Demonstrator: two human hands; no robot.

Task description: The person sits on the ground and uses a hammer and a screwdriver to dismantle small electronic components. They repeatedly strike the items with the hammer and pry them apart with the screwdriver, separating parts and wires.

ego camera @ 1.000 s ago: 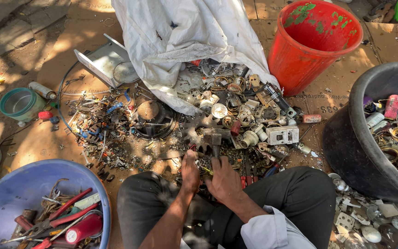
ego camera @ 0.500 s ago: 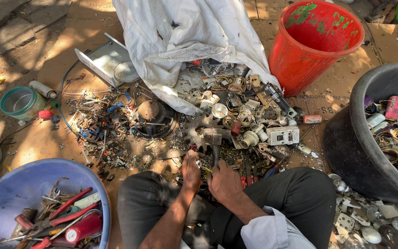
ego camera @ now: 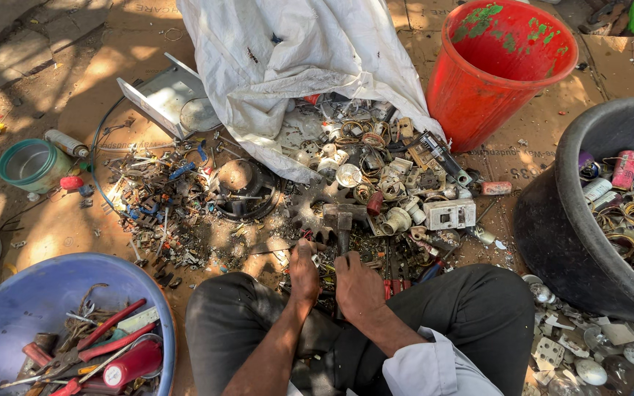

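I sit cross-legged on the ground before a heap of scrap parts. My right hand is closed around the handle of a hammer, whose metal head points away from me above the scrap. Just left of it, my left hand rests on the ground with its fingers pinched on a small scrap piece. What that piece is stays unclear, because dappled shade falls on it.
A white sack spills the scrap. A red bucket stands at the back right and a black tub of coils and parts at the right. A blue basin with pliers and screwdrivers sits front left. A green container stands far left.
Both hands stay almost where they were. The hammer head has shifted only slightly over the scrap, and the view has moved a little.
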